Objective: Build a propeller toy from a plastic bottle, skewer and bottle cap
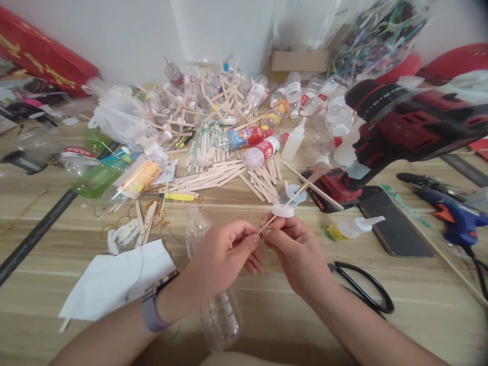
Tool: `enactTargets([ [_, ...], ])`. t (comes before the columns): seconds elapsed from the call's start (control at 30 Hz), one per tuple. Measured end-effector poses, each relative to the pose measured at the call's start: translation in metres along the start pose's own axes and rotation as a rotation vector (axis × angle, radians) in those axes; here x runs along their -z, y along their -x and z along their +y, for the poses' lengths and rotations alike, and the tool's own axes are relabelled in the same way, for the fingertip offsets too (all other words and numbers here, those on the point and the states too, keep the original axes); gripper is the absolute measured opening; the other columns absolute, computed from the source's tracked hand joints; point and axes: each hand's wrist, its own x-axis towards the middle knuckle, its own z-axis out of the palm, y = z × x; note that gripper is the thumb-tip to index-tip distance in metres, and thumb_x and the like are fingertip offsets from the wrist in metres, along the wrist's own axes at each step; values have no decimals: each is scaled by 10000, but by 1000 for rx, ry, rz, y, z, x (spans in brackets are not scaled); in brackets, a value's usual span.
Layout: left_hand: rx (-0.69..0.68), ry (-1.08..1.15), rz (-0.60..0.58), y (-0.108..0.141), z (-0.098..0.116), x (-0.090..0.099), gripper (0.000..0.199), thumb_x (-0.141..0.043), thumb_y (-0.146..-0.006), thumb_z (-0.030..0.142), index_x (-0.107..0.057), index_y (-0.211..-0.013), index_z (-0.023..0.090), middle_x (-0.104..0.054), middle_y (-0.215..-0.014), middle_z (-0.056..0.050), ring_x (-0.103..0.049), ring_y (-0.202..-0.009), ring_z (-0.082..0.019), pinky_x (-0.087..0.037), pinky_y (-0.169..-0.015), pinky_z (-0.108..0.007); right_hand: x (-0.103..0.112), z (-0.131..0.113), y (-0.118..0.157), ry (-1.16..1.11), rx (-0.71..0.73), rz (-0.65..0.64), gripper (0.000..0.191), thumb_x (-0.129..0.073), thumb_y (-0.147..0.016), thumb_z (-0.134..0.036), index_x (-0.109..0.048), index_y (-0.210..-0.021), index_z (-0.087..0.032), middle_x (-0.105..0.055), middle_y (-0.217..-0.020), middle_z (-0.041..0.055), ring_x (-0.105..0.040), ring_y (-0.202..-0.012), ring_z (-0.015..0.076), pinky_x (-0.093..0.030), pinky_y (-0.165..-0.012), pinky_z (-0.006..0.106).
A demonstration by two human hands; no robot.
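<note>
A thin wooden skewer [271,220] passes through a white bottle cap [282,211], and a flat wooden stick [324,193] lies crosswise at its far end. My left hand [224,249] pinches the skewer's near end between thumb and fingers. Close beside it, my right hand [297,251] has its thumb and fingers closed on the skewer just below the cap. The fingertips of both hands nearly meet. Under my left wrist lies a clear plastic bottle [221,320], partly hidden by the arm.
Craft sticks [217,175] and bottles are heaped toward the wall. A red and black drill [404,127], a phone [394,221], a glue bottle [346,229], black-handled scissors [366,287] and a blue glue gun [457,216] lie right. White paper [114,279] and a yellow-handled tool [179,196] lie left.
</note>
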Motion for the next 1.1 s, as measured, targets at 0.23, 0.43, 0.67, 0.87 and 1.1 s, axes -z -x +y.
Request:
enactTargets([
  [0.23,55,104,-16,-4,-2,0,146,-544,-881,309,-576,-905,169,-626,-591,36,-644,-518,-116,-518,-515,-219,1,0,-2,-6,-21,-4,127,-716,-647,-155,-625,-578,-211,-593,-740,-11,-465,-637,122,-367,-605,276],
  [0.43,67,151,-28,-5,-5,0,109,-529,-891,276,-552,-906,171,-636,-581,34,-648,-499,-107,-520,-501,-200,0,1,-3,-18,-35,3,125,-719,-627,-143,-622,-578,-205,-579,-718,-21,-464,-636,114,-367,-602,260],
  [0.67,102,248,-92,-6,-5,0,94,-522,-885,262,-550,-894,173,-649,-672,27,-652,-478,-104,-489,-421,-172,1,3,-3,-29,-46,-7,136,-732,-615,-152,-609,-574,-194,-574,-733,-21,-496,-643,113,-389,-597,256],
  [0.87,149,114,-55,-5,-4,2,121,-492,-889,302,-543,-921,197,-525,-388,78,-436,-297,-66,-325,-310,-125,1,6,-2,-20,1,5,140,-726,-610,-119,-615,-580,-198,-596,-744,-17,-530,-711,124,-423,-679,261],
  [1.1,11,28,1,-3,-6,2,204,-519,-895,365,-535,-809,181,-601,-697,60,-424,-334,14,-256,-335,-118,-2,5,1,-35,30,-60,157,-677,-650,-109,-562,-595,-201,-578,-725,-33,-520,-587,102,-421,-573,259],
])
